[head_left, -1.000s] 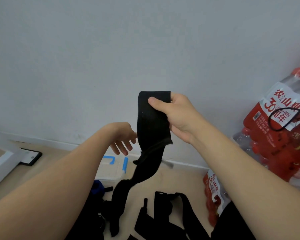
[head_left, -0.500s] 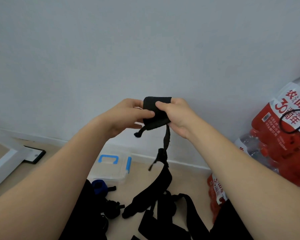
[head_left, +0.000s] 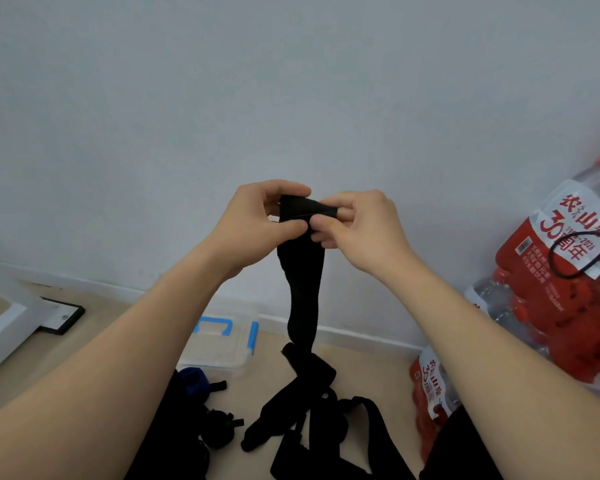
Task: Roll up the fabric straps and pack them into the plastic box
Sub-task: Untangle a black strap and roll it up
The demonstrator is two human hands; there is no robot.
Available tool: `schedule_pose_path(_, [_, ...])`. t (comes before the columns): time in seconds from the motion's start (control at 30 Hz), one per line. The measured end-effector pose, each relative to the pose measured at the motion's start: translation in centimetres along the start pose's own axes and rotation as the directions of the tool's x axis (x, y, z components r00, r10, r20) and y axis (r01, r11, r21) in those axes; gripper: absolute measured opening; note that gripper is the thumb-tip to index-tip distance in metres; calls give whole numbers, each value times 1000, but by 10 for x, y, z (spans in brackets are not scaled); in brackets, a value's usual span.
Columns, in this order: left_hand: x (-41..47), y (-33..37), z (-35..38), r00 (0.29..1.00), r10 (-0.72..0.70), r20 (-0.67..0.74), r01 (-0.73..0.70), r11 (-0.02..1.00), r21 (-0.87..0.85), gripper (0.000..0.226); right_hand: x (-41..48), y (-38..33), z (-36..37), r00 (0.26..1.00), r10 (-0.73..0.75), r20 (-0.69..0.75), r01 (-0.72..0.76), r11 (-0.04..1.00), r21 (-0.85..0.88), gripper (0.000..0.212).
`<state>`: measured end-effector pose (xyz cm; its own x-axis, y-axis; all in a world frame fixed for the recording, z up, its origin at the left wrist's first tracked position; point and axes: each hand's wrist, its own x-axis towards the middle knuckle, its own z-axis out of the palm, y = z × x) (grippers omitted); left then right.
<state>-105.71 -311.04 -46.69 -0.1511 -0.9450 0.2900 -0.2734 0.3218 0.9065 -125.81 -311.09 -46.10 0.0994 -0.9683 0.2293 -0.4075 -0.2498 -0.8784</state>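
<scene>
Low on the left, a clear plastic box [head_left: 219, 353] with a blue handle sat on the floor against the wall, with a rolled blue strap [head_left: 195, 381] just in front of it. At centre, raised before the wall, the left hand [head_left: 257, 225] pinched one side of a small roll started at the top end of a black fabric strap [head_left: 303, 289], thumb below and fingers curled over. The right hand [head_left: 361, 230] pinched the other side of the same roll. The rest of the strap hung down between the forearms, its tail reaching a heap of loose black straps [head_left: 329, 431] on the floor. A pack of water bottles [head_left: 568, 271] stood at the right. The roll looked only a turn or two deep, so a slack pinch on either side would likely let it spring open. Uneven winding could push it out sideways into a cone. The hanging tail might also snag in the heap and drag other straps up.
</scene>
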Motion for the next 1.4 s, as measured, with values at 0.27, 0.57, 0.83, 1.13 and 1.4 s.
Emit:
schedule_pose_path(0.27, [2,-2,1,997,81,0,-81,995,55,17,-6,1,-3,946,-285,-153,250,944,-216,17])
schedule_pose_path(0.57, [0,3,6,997,7,83,18,957,-290,21,-3,1,-7,932,-317,-176,313,948,-50,25])
schedule_pose_path(0.83, [1,0,1,999,28,26,-21,975,-222,29,-6,5,-11,976,-204,-80,201,979,-43,23])
schedule_pose_path(1.13, [-2,3,2,987,-88,135,128,938,-322,20,-4,6,-11,962,-254,-103,239,961,-141,12])
schedule_pose_path(1.4, [-4,3,2,999,-45,-5,43,984,-172,38,-6,9,-17,990,-89,106,96,993,-62,19])
